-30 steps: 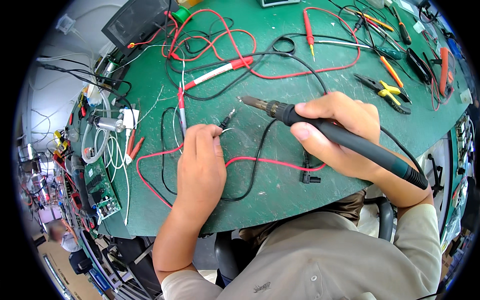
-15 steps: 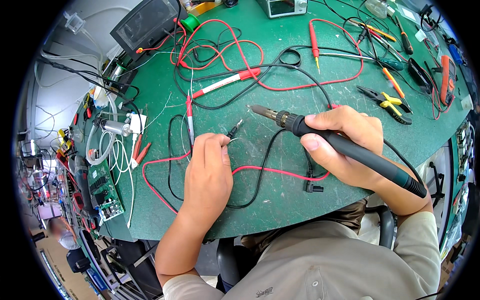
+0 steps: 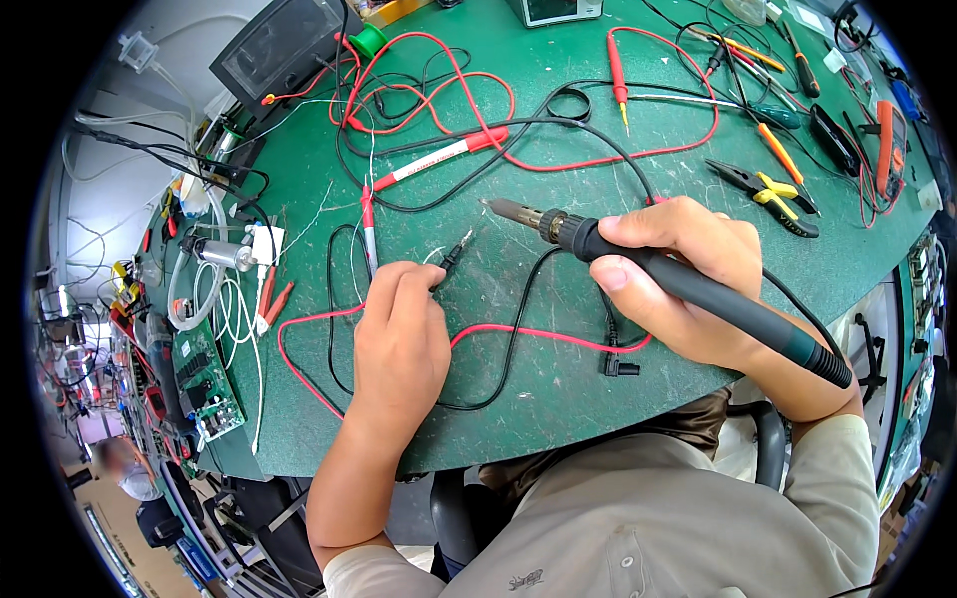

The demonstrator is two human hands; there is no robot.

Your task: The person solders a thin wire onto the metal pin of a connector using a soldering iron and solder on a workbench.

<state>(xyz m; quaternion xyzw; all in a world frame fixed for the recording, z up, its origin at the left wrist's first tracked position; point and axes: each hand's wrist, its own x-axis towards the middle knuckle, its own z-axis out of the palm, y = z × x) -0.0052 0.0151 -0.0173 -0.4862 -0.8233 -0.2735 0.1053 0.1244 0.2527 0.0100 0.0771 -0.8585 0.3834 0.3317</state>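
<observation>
My left hand (image 3: 399, 339) grips a small black probe connector (image 3: 452, 259) with a bare metal tip pointing up and forward; a thin pale wire curves beside it. My right hand (image 3: 683, 279) holds a soldering iron (image 3: 728, 314) by its black handle, its tip just above and right of the connector tip, apart from it. Red and black leads (image 3: 493, 327) run across the green bench (image 3: 558, 419) around both hands. A red-and-white marker-like stick (image 3: 429, 158) lies beyond my left hand, near a thin red-and-silver pen-shaped piece (image 3: 368, 229).
Yellow-handled pliers (image 3: 773, 199), screwdrivers (image 3: 805, 75) and an orange meter (image 3: 884, 149) lie at right. A dark screen unit (image 3: 264, 55) stands back left, above a circuit board (image 3: 204, 384) and tubing (image 3: 184, 309). A co-worker (image 3: 135, 468) appears at far left.
The pale wire by the connector has swung from its right side to its left. Both hands keep their holds; the soldering iron has shifted only slightly relative to the bench.
</observation>
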